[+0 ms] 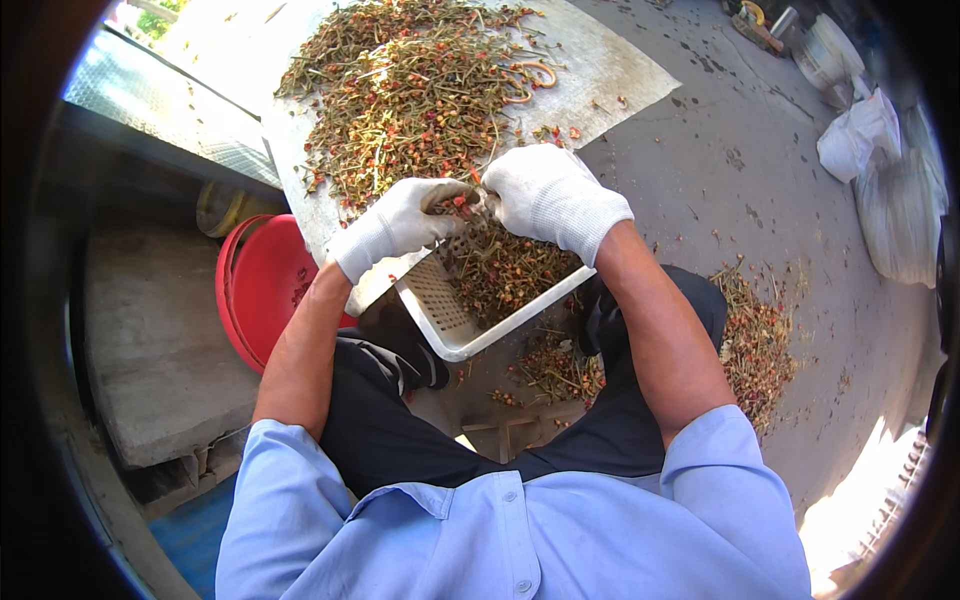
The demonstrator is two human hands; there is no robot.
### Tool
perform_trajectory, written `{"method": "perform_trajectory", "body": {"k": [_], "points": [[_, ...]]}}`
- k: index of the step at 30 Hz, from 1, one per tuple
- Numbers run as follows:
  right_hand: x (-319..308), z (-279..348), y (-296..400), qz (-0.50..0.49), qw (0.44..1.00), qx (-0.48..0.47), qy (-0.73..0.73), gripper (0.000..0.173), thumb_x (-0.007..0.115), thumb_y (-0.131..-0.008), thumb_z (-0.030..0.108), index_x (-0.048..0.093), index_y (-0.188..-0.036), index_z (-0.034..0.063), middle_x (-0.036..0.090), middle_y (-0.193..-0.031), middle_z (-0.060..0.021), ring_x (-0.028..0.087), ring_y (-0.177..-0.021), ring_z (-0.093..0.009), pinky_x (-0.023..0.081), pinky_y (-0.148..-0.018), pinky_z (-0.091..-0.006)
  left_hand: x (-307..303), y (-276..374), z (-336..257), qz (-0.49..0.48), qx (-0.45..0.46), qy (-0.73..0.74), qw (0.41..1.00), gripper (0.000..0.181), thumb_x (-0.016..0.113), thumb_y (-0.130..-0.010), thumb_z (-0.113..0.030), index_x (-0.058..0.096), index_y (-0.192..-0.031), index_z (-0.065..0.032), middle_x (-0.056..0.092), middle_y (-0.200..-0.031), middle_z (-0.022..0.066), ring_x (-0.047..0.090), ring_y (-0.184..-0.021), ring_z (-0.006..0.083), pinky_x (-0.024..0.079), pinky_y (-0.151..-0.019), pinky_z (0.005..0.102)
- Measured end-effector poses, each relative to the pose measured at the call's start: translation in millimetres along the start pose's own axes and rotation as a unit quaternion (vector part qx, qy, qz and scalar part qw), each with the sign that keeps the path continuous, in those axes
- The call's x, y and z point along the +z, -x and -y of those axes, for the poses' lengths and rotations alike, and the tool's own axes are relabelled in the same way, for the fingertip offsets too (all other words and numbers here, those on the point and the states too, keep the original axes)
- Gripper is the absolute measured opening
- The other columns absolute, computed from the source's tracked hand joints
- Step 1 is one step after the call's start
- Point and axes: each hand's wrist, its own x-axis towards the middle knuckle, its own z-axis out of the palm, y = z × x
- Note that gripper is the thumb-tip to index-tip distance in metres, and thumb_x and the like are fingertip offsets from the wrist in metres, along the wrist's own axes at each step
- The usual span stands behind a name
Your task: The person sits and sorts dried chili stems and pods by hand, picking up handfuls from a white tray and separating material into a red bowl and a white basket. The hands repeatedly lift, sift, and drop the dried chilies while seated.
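Note:
My left hand [409, 214], in a white knit glove, is curled around a small bunch of dried red buds and stems [454, 204]. Close beside it, my right hand [544, 191] wears a matching glove, its fingers bent inward near the bunch. A small orange piece [475, 175] shows between the two hands; whatever lies inside the right fingers is hidden. Below both hands, a white perforated plastic basket [510, 324] sits tilted between my knees, holding dried stems and buds [517, 274]. Beyond the hands, a large heap of similar dried plant material [412, 97] covers part of a pale board [607, 67].
Scissors with orange handles [541, 75] lie at the heap's right edge. Red plastic basins [262, 277] stand at left by a concrete-like slab [165, 352]. Plant scraps [757, 345] litter the grey floor [750, 187] at right. White sacks [896, 210] and a bucket [829, 56] are farther right.

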Motion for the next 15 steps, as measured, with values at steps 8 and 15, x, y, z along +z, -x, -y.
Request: {"method": "perform_trajectory", "body": {"k": [8, 15], "points": [[-5, -2, 0, 0.008, 1.0, 0.013, 0.002, 0.022, 0.065, -0.094, 0.023, 0.081, -0.096, 0.0079, 0.078, -0.094, -0.0182, 0.076, -0.093, -0.039, 0.06, -0.087, -0.049, 5, -2, -1, 0.04, -0.013, -0.069, 0.997, 0.053, 0.077, -0.093, -0.011, 0.067, -0.144, -0.0041, 0.079, -0.11, 0.0053, 0.069, -0.089, 0.0092, 0.056, -0.079, 0.0282], [-7, -3, -4, 0.003, 1.0, 0.025, 0.017, 0.023, 0.067, -0.09, 0.018, 0.083, -0.103, 0.0078, 0.08, -0.102, -0.0188, 0.079, -0.099, -0.036, 0.062, -0.085, -0.0501, -8, -17, 32, -0.089, 0.024, -0.102, 0.991, 0.03, 0.073, -0.094, -0.012, 0.078, -0.122, -0.0049, 0.081, -0.106, 0.0156, 0.079, -0.093, 0.0249, 0.06, -0.087, 0.0361]]}}
